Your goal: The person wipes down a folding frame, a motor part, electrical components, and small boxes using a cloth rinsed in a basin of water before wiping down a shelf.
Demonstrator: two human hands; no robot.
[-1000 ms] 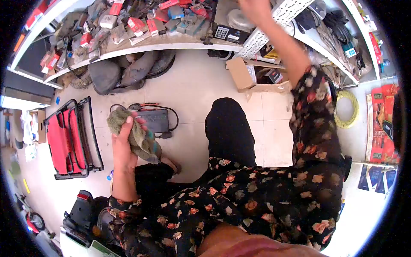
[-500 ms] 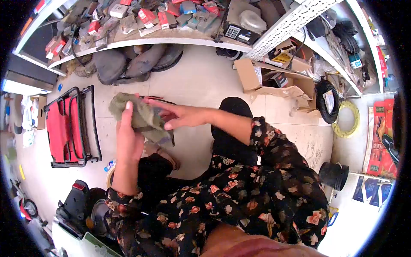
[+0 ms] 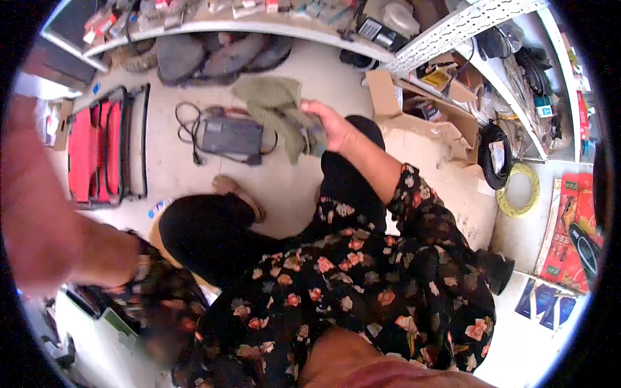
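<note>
A crumpled olive-green cloth hangs from my right hand, whose fingers are closed on its right edge. Just below and left of the cloth, a dark grey box-shaped device with a black cable and plug lies on the floor. The cloth overlaps the device's right side in view. My left hand is raised close to the camera at the far left, large and smeared, so its fingers cannot be made out.
A folded red chair with a black frame lies at left. Dark seat-like pads sit under the cluttered shelf. Open cardboard boxes, a black coil and a yellow coil are on the right.
My left hand has let go of the cloth and swung left, up close to the camera. My right hand has moved up and right with the cloth, revealing the grey device.
</note>
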